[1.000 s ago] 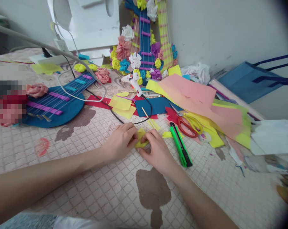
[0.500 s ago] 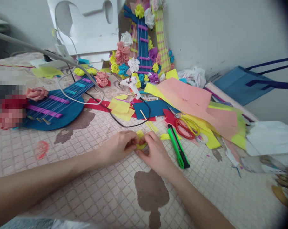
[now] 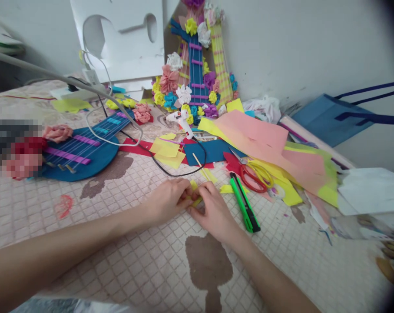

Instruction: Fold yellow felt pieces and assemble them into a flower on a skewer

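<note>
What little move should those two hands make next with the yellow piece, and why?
I'd probably have the right hand gently press its side of the yellow piece inward while the left hand steadies the other. The fingers of both hands hold it from opposite sides, close together, so a small squeeze seems easy; the fingers partly hide its shape.

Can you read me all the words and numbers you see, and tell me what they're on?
None: I can't read any word, number or brand here.
Green cutter: any marking is too small to read.
White glue gun: any label is too small.
Red mark on the table cover: no readable letters.
</note>
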`<state>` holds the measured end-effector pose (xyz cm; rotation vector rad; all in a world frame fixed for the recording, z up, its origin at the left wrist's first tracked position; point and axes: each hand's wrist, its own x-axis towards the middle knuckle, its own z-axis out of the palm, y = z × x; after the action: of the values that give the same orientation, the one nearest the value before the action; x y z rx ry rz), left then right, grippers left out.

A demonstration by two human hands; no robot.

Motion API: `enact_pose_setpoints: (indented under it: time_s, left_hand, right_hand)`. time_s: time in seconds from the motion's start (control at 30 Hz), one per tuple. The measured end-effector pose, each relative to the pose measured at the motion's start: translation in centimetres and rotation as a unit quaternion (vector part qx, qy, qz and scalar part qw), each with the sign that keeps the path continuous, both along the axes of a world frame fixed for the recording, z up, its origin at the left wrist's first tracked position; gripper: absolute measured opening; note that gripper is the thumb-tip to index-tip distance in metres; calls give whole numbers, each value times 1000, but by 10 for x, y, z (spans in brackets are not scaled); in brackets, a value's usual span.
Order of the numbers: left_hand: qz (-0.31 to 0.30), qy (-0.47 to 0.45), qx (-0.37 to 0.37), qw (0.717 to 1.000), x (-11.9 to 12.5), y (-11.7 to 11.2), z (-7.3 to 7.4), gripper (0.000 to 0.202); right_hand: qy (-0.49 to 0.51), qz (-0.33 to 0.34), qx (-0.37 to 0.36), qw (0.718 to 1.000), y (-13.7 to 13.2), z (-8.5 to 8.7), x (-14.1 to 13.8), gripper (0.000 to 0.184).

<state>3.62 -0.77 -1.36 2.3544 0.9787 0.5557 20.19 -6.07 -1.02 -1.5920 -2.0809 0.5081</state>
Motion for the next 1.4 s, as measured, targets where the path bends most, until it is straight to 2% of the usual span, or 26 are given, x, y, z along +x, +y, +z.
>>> enact_pose_setpoints:
  time_s: [0.13, 0.23, 0.43, 0.53, 0.63, 0.77, 0.87, 0.93, 1.1, 1.23, 1.4]
  left_hand:
    - [-14, 0, 21, 1000, 0, 0, -3, 8]
    - [-9, 5, 13, 1000, 0, -1, -3, 9]
    - [-8, 6, 13, 1000, 0, -2, -1, 11]
    - [-12, 4, 7, 1000, 0, -1, -2, 11]
    - [-16, 1, 10, 1000, 0, 0, -4, 11]
    - [-28, -9, 20, 999, -2, 0, -6, 8]
    - [-36, -31, -5, 999, -7, 4, -6, 10]
    - [-23, -43, -16, 999, -12, 8, -7, 14]
    - [25, -64, 18, 997, -23, 21, -10, 15]
    - [23, -88, 16, 996, -25, 22, -8, 14]
    - [-11, -106, 27, 994, -23, 12, 5, 12]
  right_hand:
    - [33, 29, -21, 999, 0, 2, 5, 18]
    - [64, 17, -14, 998, 1, -1, 10, 16]
    - [62, 18, -7, 998, 1, -2, 14, 26]
    - [73, 12, 5, 997, -1, -1, 11, 21]
    - [53, -8, 15, 998, -2, -3, 5, 14]
    - [3, -20, 11, 1000, -1, -9, 0, 21]
    - [-8, -19, 9, 1000, 0, -12, 0, 23]
    - [-5, -18, 8, 1000, 0, -13, 1, 24]
    - [14, -23, 6, 1000, 0, -13, 1, 25]
    - [55, 1, 4, 998, -1, -9, 7, 23]
    - [84, 25, 13, 996, -3, 8, 21, 13]
